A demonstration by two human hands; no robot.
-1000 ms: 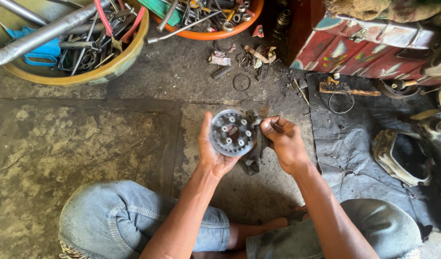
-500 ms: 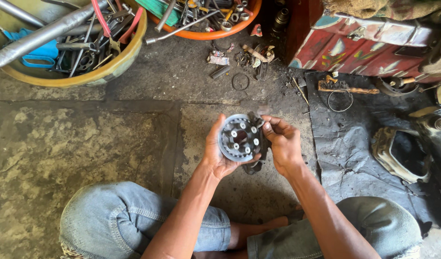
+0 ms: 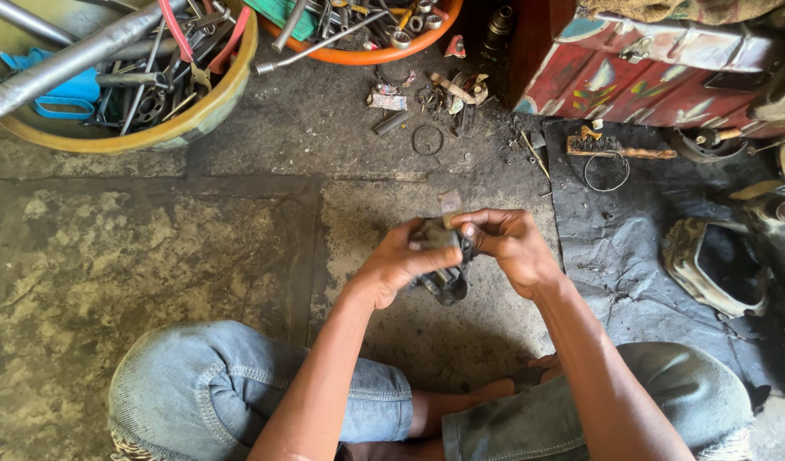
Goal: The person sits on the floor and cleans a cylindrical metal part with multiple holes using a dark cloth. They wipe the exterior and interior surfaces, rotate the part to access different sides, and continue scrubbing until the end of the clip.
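Observation:
My left hand (image 3: 394, 265) and my right hand (image 3: 509, 243) meet above the concrete floor, both closed around a round metal clutch part (image 3: 441, 236) wrapped in a dark greasy rag (image 3: 449, 283). The part's bolted face is now mostly hidden behind my left fingers and the rag. My right fingers pinch the rag at the part's upper right edge. The rag's tail hangs below my hands.
A yellow basin of tools and pipes (image 3: 124, 77) sits far left, an orange basin of tools (image 3: 367, 30) behind. Small parts and a ring (image 3: 427, 139) litter the floor. A red painted box (image 3: 648, 68), a wire brush (image 3: 619, 150) and an engine cover (image 3: 717, 269) lie right on black sheeting.
The clutch part's face was turned toward me before; my left hand has rolled over it, and both hands now cover it with the rag.

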